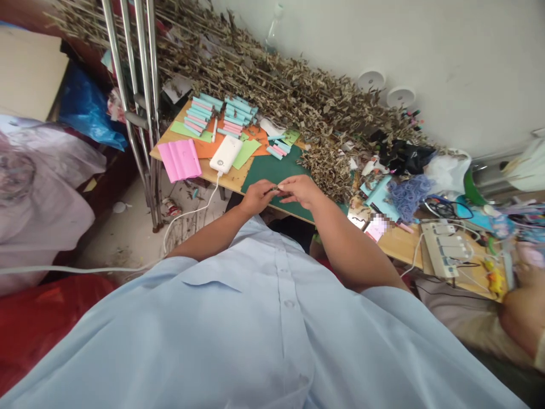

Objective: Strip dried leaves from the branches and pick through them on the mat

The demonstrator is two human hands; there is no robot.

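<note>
My left hand (258, 196) and my right hand (299, 191) meet at the near edge of a dark green mat (272, 170). Their fingertips pinch a small, dark bit of dried plant (275, 188) between them; most of it is hidden by the fingers. Just right of my right hand lies a loose heap of dried leaves (327, 167). Beyond the mat are small pink and light blue paper rolls (279, 149). A white power bank (226, 154) with a cable plugged in rests left of the mat.
More paper rolls (198, 116) and a folded pink sheet (179, 160) lie at the left. Metal crutches (140, 102) stand beside the table. Long dried stalks (255, 74) line the wall. At right are blue yarn (411, 196), a power strip (443, 249) and another person's arm (525, 307).
</note>
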